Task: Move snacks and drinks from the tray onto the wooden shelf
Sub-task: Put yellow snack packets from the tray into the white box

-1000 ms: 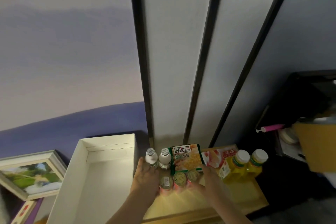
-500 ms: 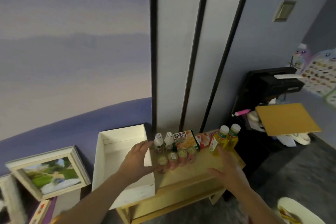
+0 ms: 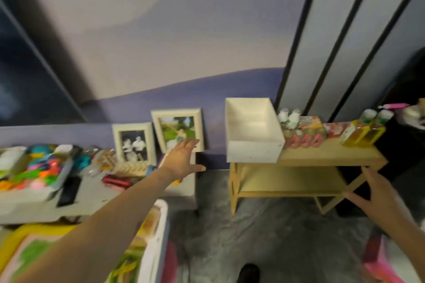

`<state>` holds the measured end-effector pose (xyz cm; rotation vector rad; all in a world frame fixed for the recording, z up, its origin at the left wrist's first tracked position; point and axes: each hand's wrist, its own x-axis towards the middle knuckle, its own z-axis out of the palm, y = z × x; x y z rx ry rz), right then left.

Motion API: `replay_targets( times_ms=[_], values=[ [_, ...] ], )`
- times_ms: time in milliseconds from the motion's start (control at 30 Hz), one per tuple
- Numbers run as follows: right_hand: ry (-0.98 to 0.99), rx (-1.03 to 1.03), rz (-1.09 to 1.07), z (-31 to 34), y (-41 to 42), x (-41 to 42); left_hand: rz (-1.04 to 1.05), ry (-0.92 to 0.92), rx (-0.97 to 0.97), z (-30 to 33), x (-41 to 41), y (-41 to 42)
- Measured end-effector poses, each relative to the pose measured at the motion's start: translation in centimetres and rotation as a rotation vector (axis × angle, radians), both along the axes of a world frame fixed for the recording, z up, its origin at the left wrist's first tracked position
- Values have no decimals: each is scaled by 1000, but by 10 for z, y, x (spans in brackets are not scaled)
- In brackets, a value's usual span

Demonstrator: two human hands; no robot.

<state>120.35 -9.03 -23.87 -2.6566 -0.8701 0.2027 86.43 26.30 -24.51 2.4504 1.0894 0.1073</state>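
Observation:
The wooden shelf [image 3: 322,156] stands at the right against the wall. On its top sit two white small bottles [image 3: 288,118], a snack box [image 3: 310,123], a row of pink cups [image 3: 304,139], a red-and-white pack [image 3: 334,130] and two yellow drink bottles [image 3: 365,132]. An empty white tray [image 3: 253,147] rests on the shelf's left end. My left hand [image 3: 181,158] is open, stretched out over the low grey table, left of the shelf. My right hand [image 3: 379,197] is open with fingers spread, in front of the shelf's right leg. Neither hand holds anything.
Two framed pictures [image 3: 178,130] lean on the wall atop a low grey table [image 3: 92,200], beside a box of colourful toys [image 3: 32,167]. A white bin [image 3: 154,243] with items is at the bottom left. Grey floor lies in front of the shelf.
Both hands have drawn back from the snacks on the shelf top. The view has pulled away and swung left, bringing the grey table and toys into sight.

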Motion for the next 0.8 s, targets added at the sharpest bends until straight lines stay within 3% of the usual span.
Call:
replay_targets(
  times_ms=[133, 367, 800],
  values=[
    [81, -67, 40, -47, -10, -40, 94, 81, -33, -17, -109, -8],
    [151, -117, 216, -34, 50, -154, 284, 218, -72, -35, -244, -11],
    [288, -92, 620, -155, 231, -347, 509, 181, -192, -150, -362, 6]
  ],
)
